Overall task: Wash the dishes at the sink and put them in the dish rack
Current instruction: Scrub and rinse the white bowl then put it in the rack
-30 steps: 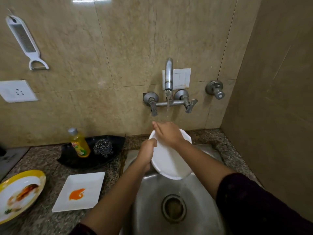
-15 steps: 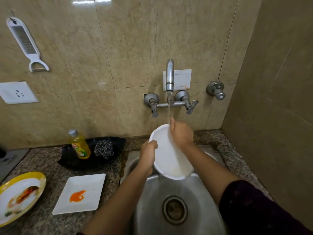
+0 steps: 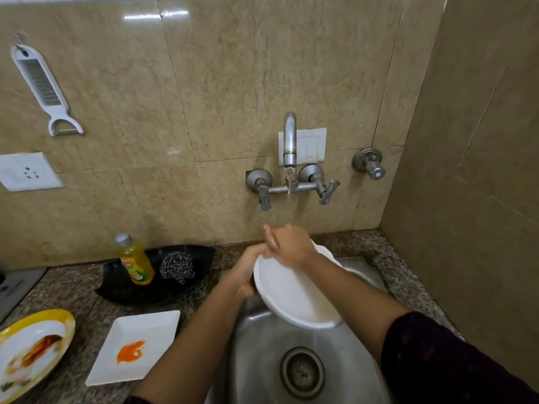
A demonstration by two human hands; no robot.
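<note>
A round white plate [image 3: 294, 295] is tilted over the steel sink [image 3: 262, 360], under the running tap [image 3: 289, 141]. My left hand [image 3: 243, 272] grips the plate's left rim. My right hand [image 3: 287, 246] lies flat on the plate's upper edge, fingers spread and wet, pointing left. A square white plate [image 3: 137, 345] with an orange smear lies on the counter left of the sink. A yellow-rimmed plate [image 3: 32, 351] with food scraps sits at the far left edge. No dish rack is in view.
A black dish [image 3: 125, 287] behind the square plate holds a yellow soap bottle [image 3: 135, 260] and a steel scrubber [image 3: 177, 268]. Tiled walls close in behind and on the right. A grater [image 3: 40, 86] and a socket [image 3: 26, 172] are on the wall.
My right hand slid from the plate's upper right to its upper left edge. The plate tipped a little more toward me; the left hand kept its grip.
</note>
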